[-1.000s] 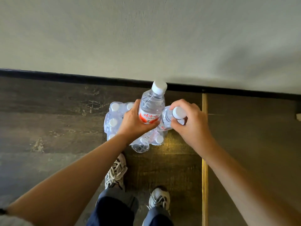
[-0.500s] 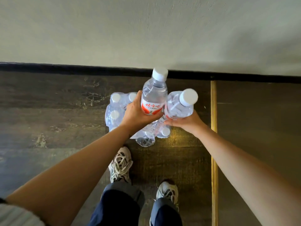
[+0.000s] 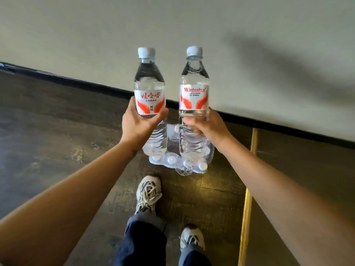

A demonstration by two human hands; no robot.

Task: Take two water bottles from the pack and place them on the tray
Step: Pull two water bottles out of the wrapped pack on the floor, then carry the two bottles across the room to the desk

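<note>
Two clear water bottles with white caps and red-and-white labels are held upright side by side above the pack. My left hand (image 3: 139, 124) grips the left bottle (image 3: 149, 87) around its middle. My right hand (image 3: 206, 127) grips the right bottle (image 3: 194, 87) below its label. The shrink-wrapped pack (image 3: 187, 163) of remaining bottles lies on the floor beneath them, mostly hidden behind the two bottles. No tray is in view.
Dark wooden floor (image 3: 48, 131) meets a pale wall (image 3: 172, 25) along a black skirting board (image 3: 76, 81). A yellow strip (image 3: 247, 198) runs along the floor on the right. My two sneakers (image 3: 148, 192) stand just in front of the pack.
Both hands have lifted their bottles up and clear of the pack and turned them upright. The right bottle came fully out. The view has tilted.
</note>
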